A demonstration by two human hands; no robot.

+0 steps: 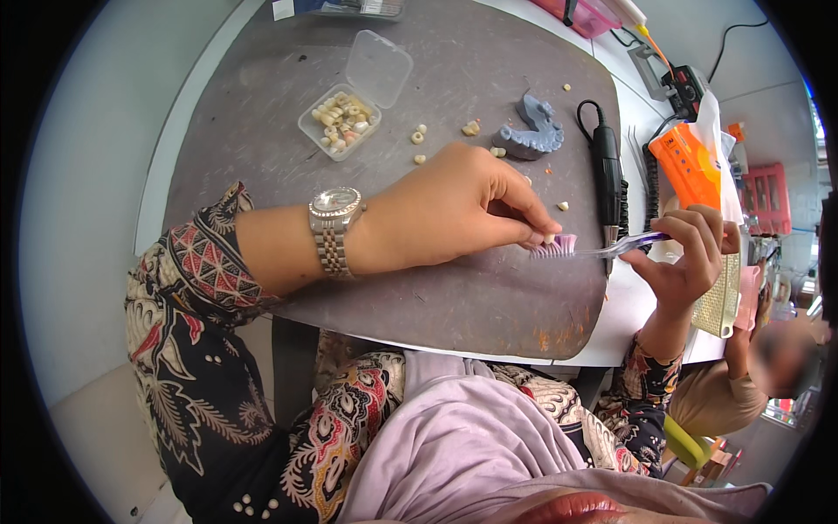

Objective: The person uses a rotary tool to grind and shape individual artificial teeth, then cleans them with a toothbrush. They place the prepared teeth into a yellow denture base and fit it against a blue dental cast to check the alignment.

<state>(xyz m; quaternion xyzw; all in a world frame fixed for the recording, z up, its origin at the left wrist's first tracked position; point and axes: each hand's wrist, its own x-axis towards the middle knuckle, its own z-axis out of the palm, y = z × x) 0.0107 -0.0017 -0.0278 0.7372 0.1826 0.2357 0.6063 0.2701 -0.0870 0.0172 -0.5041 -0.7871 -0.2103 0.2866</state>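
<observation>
My left hand [463,205], with a metal watch [334,205] on its wrist, reaches across the grey work mat. Its thumb and fingers pinch a small whitish tooth crown [549,237]. A clear toothbrush [563,247] with pinkish-purple bristles lies against the crown, bristles up. My right hand [694,258] is closed around the brush's purple-tinted handle. Beyond my left hand sits a blue-grey dental model [532,140]. A loose crown [563,206] rests on the mat near my fingertips, and several more lie scattered past my knuckles.
An open clear plastic box [358,144] of tooth crowns stands at the far left. Along the mat's right side lie a black handpiece [604,166] with a coiled cord and an orange tissue pack [687,164]. Another person [720,397] sits at the right.
</observation>
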